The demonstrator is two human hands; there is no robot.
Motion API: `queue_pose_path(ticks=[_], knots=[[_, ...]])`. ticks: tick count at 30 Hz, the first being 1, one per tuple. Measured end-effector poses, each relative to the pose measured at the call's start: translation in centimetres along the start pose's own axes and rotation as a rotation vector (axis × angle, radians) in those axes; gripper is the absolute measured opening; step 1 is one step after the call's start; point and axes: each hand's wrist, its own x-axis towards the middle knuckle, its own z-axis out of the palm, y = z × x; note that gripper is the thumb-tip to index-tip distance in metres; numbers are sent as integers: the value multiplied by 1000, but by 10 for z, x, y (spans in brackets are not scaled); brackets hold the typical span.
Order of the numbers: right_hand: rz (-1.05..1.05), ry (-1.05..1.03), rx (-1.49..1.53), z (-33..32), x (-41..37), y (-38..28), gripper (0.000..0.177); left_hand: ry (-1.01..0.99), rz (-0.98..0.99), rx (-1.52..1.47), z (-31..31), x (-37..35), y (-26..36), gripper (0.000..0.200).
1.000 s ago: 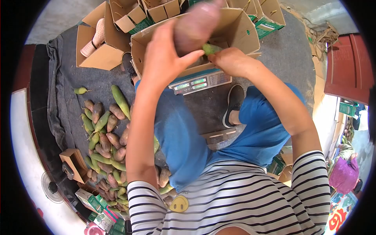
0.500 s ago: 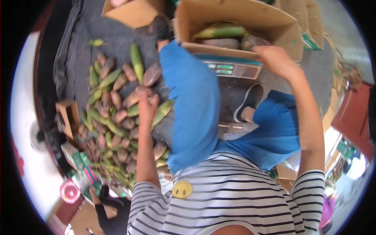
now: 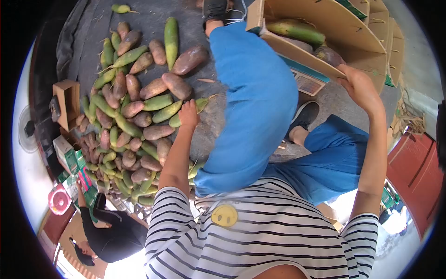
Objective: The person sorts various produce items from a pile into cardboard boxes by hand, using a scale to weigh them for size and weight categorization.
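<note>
My left hand (image 3: 189, 114) is over the pile with its fingers curled on a green radish (image 3: 201, 104), whose two ends stick out on either side. Close by lie more green radishes (image 3: 171, 43) and purplish-red radishes (image 3: 177, 86). My right hand (image 3: 360, 87) grips the near edge of an open cardboard box (image 3: 306, 58). Inside the box are a long green radish (image 3: 297, 31) and a purple one (image 3: 329, 55), with another partly hidden by the box wall. Under the box sits a scale (image 3: 306, 85), mostly covered by my knee.
Radishes spread over the dark ground sheet (image 3: 86, 44) on the left. A small open carton (image 3: 69, 104) and green-white boxes (image 3: 65, 151) stand at the pile's far left. Another person (image 3: 111, 228) in black is at lower left. More cartons (image 3: 378, 25) stand beyond the box.
My left hand has come off a purplish radish and moved nearer to me, onto a green one. My right hand stays on the box edge. The view has shifted.
</note>
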Motion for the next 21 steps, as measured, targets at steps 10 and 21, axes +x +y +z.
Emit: queue_pose_path(ticks=[10,21], knots=[[34,13,-39,1,-4,8,13,54,-182,-441,17,-2,-14,65],[13,111,-115,15,-5,17,9,1240,228,-1111,-338,-48,137,50]])
